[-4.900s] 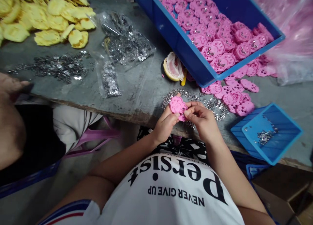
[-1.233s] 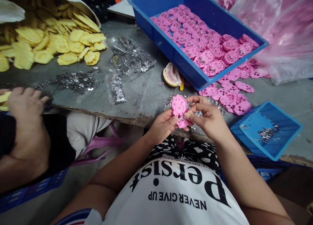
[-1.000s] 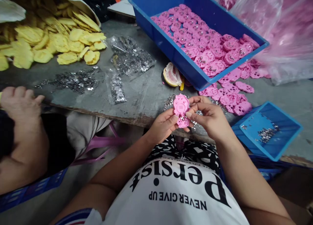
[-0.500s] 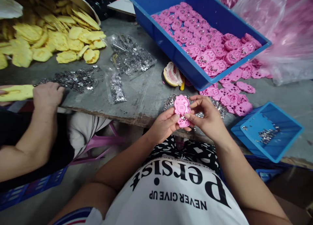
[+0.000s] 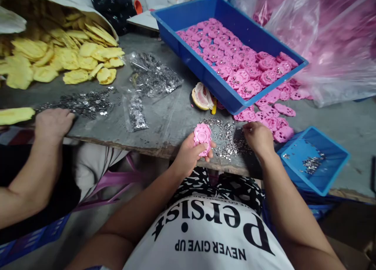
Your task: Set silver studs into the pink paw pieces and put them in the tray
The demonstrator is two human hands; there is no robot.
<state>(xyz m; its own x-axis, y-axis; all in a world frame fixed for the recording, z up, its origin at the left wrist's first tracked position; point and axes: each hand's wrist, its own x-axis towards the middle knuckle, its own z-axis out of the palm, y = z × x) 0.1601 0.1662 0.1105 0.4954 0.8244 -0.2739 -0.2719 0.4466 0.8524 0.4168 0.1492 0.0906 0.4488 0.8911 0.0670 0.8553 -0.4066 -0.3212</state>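
Note:
My left hand (image 5: 191, 152) grips a pink plastic piece (image 5: 202, 134) with a moulded outline and small holes, the thumb pressed across its lower part. To the right, my right hand (image 5: 259, 136) reaches down at the edge of a spread of small shiny metal parts (image 5: 227, 139). Its fingers are curled together, and whatever they may pinch is hidden. The metal parts lie loose on the grey table (image 5: 164, 123) between my two hands.
A blue tray (image 5: 188, 53) of pink pieces stands behind, with loose pink pieces (image 5: 274, 111) and a peeled citrus fruit (image 5: 202, 96) beside it. A small blue bin (image 5: 331, 164) sits right. Bagged metal parts (image 5: 155, 76), yellow pieces (image 5: 67, 60) and a co-worker's hand (image 5: 54, 123) are left.
My right hand has left the pink piece and moved right to the metal parts. My left hand keeps the piece, now slightly farther left. The view has shifted a little.

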